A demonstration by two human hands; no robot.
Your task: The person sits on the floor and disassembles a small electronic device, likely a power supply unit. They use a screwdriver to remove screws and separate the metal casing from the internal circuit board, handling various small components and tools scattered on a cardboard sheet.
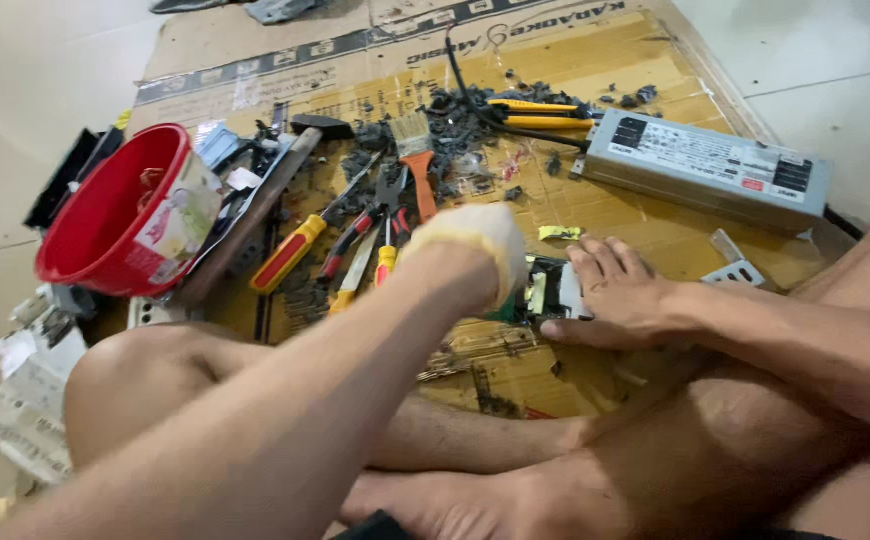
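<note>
My left hand (465,250) wears a pale yellow glove and is closed into a fist just above and left of a small circuit board (545,292) on the cardboard sheet (655,235). Whatever is inside the fist is hidden. My bare right hand (620,295) lies on the board's right side, fingers spread on top and thumb at its near edge, holding it down. My crossed bare legs fill the foreground.
A red bucket (105,215) lies tipped at the left. A hammer (320,125), a brush (415,150), a yellow-handled screwdriver (290,250), pliers (385,215) and yellow cutters (535,112) lie among dark debris. A grey metal power-supply box (705,165) sits at the right.
</note>
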